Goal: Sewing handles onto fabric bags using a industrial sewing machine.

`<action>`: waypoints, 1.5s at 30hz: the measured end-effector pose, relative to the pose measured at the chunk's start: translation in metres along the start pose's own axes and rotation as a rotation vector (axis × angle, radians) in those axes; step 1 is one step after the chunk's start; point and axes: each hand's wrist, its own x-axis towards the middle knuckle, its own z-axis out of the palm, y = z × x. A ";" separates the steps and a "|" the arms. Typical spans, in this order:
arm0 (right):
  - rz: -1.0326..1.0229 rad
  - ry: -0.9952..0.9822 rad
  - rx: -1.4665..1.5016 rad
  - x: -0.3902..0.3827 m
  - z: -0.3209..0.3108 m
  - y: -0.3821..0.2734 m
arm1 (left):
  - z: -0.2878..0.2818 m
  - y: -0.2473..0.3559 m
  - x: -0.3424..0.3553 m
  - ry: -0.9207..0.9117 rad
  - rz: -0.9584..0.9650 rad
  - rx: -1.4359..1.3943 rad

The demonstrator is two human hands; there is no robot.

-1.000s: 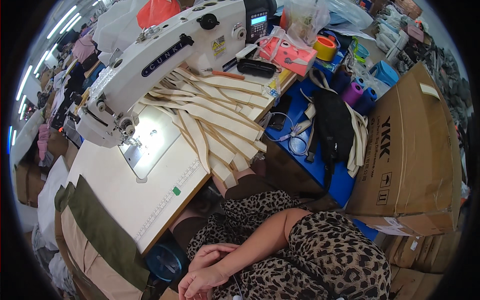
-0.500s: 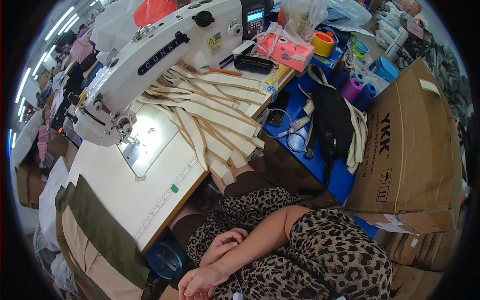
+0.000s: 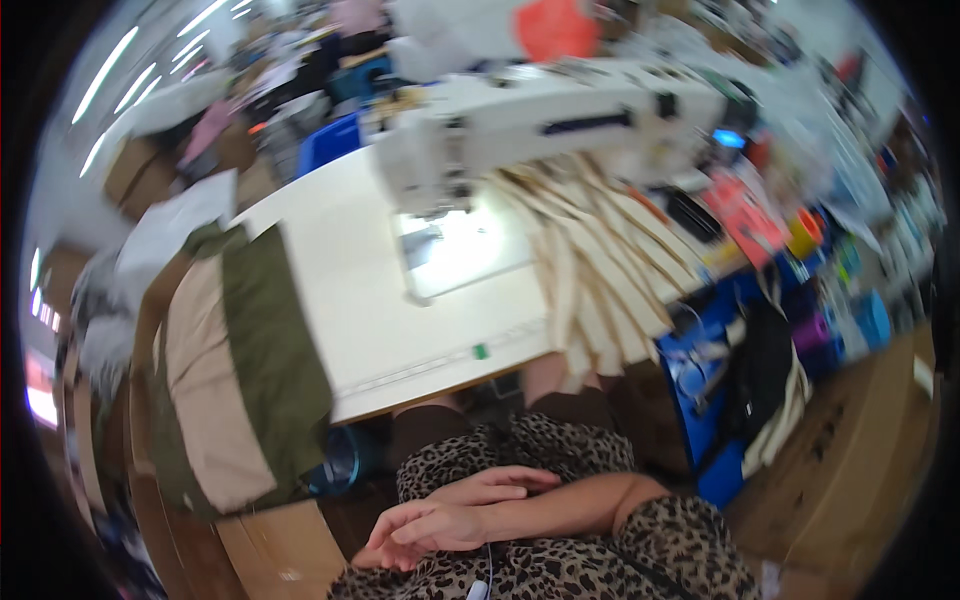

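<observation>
My arms lie crossed over leopard-print clothing in my lap. My left hand (image 3: 500, 485) rests just behind my right forearm, fingers loosely extended and holding nothing. My right hand (image 3: 420, 530) hangs at lower centre with loosely bent, parted fingers, also empty. Beyond them stands a white sewing machine (image 3: 540, 120), its lamp lighting the needle plate on a white tabletop (image 3: 370, 320). A heap of cream straps with tan edges (image 3: 590, 260) spills over the front edge. Olive and beige fabric (image 3: 250, 370) lies at the table's left. The picture is blurred.
At right, a blue surface (image 3: 715, 480) bears a black bag (image 3: 760, 370) and thread spools (image 3: 810, 330), beside a large cardboard box (image 3: 860, 450). A pink box (image 3: 745, 215) and yellow tape roll (image 3: 805, 232) sit behind. Cardboard (image 3: 280, 550) lies lower left; goods pile up around.
The view has swung leftward and levelled, so machine and table appear further right. The fingers of my left hand have straightened from a curl. My arms stay crossed.
</observation>
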 end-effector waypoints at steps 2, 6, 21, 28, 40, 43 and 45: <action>0.054 -0.056 0.007 -0.004 -0.003 0.000 | -0.007 -0.006 0.007 -0.055 0.021 -0.003; -0.029 -0.101 0.014 -0.010 -0.007 0.001 | -0.020 -0.021 0.012 -0.128 0.047 0.040; -0.065 -0.129 -0.040 -0.014 -0.006 -0.007 | 0.030 -0.010 -0.014 0.079 0.311 -0.136; -0.267 -0.020 -0.165 -0.039 0.015 -0.046 | -0.002 0.055 -0.080 0.239 0.171 0.342; -0.637 0.537 -1.026 -0.069 0.005 -0.121 | -0.050 0.102 -0.157 1.192 -0.045 1.906; -0.568 0.618 -1.033 -0.070 -0.003 -0.120 | -0.055 0.101 -0.158 1.155 0.111 1.803; -0.520 0.646 -1.098 -0.066 -0.005 -0.120 | -0.051 0.105 -0.150 1.092 0.193 1.717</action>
